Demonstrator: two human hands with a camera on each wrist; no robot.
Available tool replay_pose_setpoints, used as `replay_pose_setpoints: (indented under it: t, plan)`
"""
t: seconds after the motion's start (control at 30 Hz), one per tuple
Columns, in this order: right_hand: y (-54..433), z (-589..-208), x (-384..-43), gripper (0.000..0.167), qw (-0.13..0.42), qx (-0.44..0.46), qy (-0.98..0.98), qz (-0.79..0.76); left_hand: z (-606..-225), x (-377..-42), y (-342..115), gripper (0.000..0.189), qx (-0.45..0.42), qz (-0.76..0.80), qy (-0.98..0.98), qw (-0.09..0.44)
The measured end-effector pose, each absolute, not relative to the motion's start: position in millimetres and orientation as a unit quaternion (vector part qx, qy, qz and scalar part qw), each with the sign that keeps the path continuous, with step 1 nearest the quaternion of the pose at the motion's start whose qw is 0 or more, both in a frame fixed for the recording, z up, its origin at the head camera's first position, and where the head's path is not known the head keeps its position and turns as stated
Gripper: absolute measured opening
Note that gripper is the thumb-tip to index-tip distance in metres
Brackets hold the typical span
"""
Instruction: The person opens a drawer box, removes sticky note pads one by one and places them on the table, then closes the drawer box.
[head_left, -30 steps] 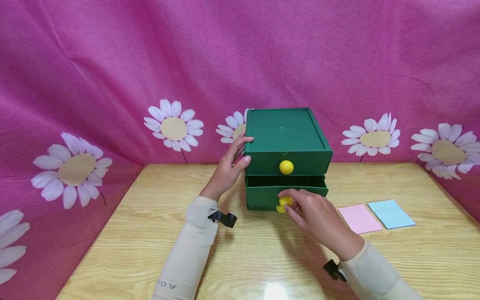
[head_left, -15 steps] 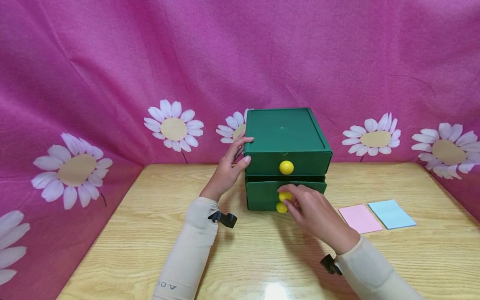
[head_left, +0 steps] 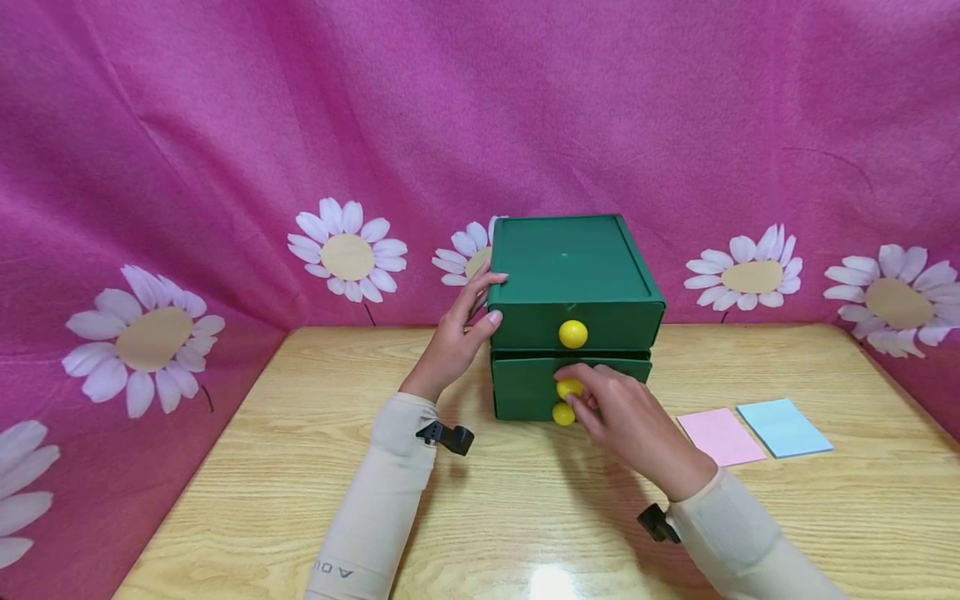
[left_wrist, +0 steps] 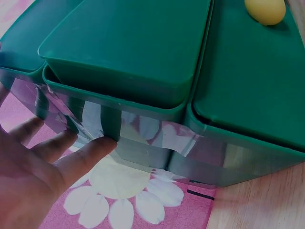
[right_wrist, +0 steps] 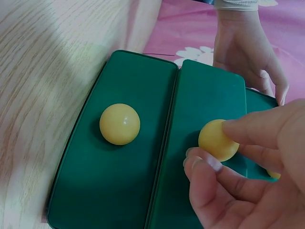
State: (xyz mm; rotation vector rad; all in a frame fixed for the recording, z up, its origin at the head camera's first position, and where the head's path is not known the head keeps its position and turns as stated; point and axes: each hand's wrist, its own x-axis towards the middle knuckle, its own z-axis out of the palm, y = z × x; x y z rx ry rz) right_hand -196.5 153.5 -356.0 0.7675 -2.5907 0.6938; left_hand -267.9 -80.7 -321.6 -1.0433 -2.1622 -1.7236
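Observation:
A green drawer unit [head_left: 566,250] with three stacked drawers stands on the table. Its top drawer [head_left: 525,327] bears a round yellow knob. The middle drawer [left_wrist: 128,43] sits slightly out, with a narrow gap behind its front. My right hand [head_left: 626,417] pinches the middle drawer's yellow knob [right_wrist: 218,140] between thumb and fingers. Below it, the bottom drawer's knob [right_wrist: 119,124] is untouched. On the unit's left side rests my left hand [head_left: 453,337], fingers spread and extended, fingertips at the side wall in the left wrist view.
To the right of the unit lie a pink sticky-note pad [head_left: 722,437] and a blue sticky-note pad [head_left: 784,427] on the wooden table [head_left: 315,433]. A pink cloth with daisies [head_left: 600,100] hangs close behind the unit.
The middle drawer has slid inward, and the opening above its front has narrowed to a thin slit. My right hand has moved forward with its knob. The left hand has stayed put.

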Motion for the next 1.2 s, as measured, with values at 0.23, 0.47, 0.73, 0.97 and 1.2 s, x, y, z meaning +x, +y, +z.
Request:
replay_pose_setpoints:
  t: [0.23,0.47,0.73,0.97,1.2]
  plan:
    - [153,-358,-200,0.025,0.184,0.270,-0.913,0.245,-322,-267,-81,0.046,-0.348,-0.577,-0.733,0.089]
    - [151,-359,-202,0.024,0.190,0.259,-0.915,0.245,-321,-267,-81,0.046,-0.349,-0.577,-0.732,0.097]
    - [151,-363,-204,0.025,0.184,0.240,-0.920,0.249,-321,-266,-81,0.046,-0.350,-0.578,-0.731,0.093]
    - [151,-365,-206,0.024,0.198,0.243,-0.916,0.251,-321,-265,-81,0.046,-0.343,-0.575,-0.737,0.095]
    - [151,-368,-207,0.024,0.218,0.246,-0.911,0.248,-322,-266,-81,0.046,-0.344,-0.575,-0.736,0.094]
